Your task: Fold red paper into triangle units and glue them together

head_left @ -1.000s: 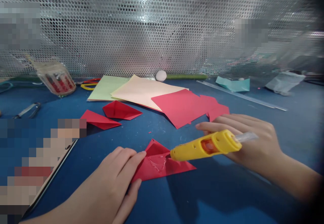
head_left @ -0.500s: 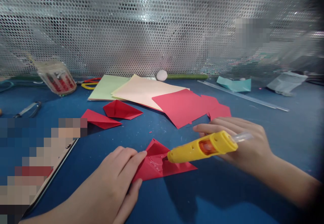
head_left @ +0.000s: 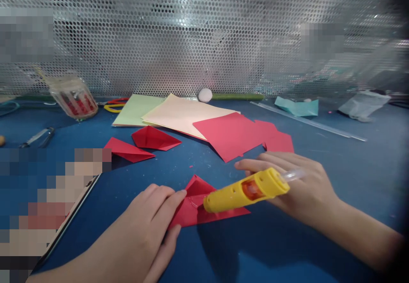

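My left hand (head_left: pixel 156 217) grips the left end of a folded red paper piece (head_left: pixel 194 219), fingers on top and thumb at the near edge, against the blue table. In my right hand (head_left: pixel 297 180) is a yellow hot glue gun (head_left: pixel 246 189), tilted with its nozzle end low over the middle of that paper. A clear glue stick (head_left: pixel 294 174) pokes out of the gun's back. A shiny line of glue shows on the paper left of the nozzle; the tip itself is hidden. Two more folded red paper pieces (head_left: pixel 155 138) lie beyond my left hand.
Behind are red sheets (head_left: pixel 230 134), cream paper (head_left: pixel 191 112), green paper (head_left: pixel 137 108), scissors (head_left: pixel 113 107) and a tilted jar (head_left: pixel 75 99). Clear glue sticks (head_left: pixel 313 123) and a teal paper piece (head_left: pixel 297 106) lie right. A tablet-like device (head_left: pixel 72 215), its screen blurred, is at left. Perforated metal (head_left: pixel 191 40) closes the back.
My right hand has moved the glue gun slightly left and down across the folded red paper. My left hand keeps its hold in nearly the same place.
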Tool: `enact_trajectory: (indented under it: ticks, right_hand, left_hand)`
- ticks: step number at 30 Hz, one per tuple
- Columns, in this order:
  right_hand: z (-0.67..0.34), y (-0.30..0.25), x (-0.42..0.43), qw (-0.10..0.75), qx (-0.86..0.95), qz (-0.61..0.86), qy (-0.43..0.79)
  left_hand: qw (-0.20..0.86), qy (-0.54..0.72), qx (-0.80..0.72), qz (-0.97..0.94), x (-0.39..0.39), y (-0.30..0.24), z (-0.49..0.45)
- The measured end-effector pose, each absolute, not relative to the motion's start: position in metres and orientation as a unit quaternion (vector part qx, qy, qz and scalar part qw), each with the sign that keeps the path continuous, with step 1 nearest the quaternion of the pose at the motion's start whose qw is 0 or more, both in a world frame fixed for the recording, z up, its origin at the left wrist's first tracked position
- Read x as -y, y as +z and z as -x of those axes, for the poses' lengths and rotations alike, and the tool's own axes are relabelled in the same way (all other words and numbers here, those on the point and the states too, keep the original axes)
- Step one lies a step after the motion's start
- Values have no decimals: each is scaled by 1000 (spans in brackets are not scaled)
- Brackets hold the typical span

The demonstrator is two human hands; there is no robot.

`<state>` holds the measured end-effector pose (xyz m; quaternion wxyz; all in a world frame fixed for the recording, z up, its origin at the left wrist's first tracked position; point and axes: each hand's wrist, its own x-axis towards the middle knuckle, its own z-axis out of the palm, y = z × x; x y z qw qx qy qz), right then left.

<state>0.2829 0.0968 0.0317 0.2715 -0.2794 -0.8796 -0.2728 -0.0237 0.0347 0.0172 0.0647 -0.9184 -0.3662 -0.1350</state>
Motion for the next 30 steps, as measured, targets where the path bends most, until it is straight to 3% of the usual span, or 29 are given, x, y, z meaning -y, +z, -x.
enact_trajectory:
  ticks: [30]
  right_hand:
    - [-281,35,-97,292,877,263,-275]
  left_hand:
    - [49,-144,366,918,-36,17,23]
